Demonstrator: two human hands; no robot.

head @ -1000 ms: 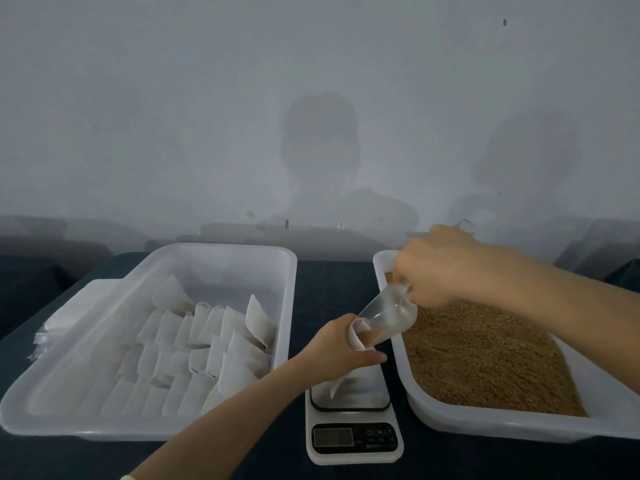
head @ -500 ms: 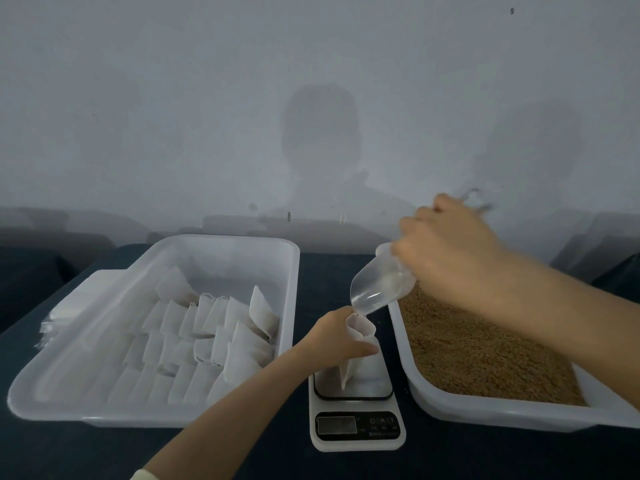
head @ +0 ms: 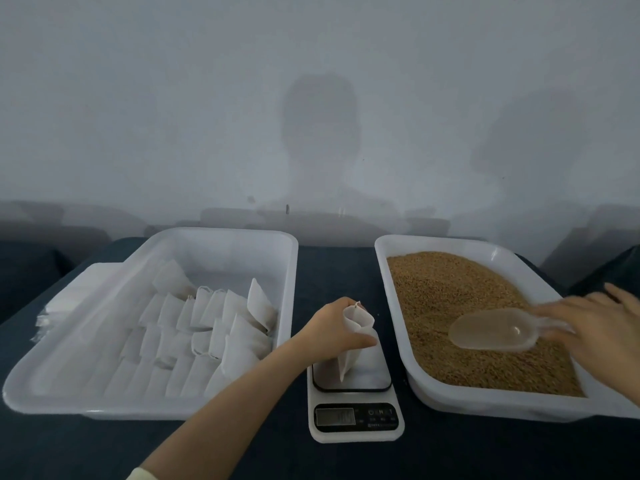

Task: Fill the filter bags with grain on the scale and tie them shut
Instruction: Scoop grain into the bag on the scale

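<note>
Head view: my left hand point(head: 329, 327) has its fingers curled around an open-topped bag point(head: 360, 318), holding it upright on the scale point(head: 356, 424) plate. My right hand point(head: 595, 327) is blurred over the handle of the scoop point(head: 491, 334), which lies on the grain point(head: 450, 296) in the right tray point(head: 485, 407); I cannot tell whether those fingers grip it. More bags point(head: 207, 317) stand packed in rows in the left tray point(head: 221, 233). Both trays and the scale sit on the dark surface point(head: 336, 271).
</note>
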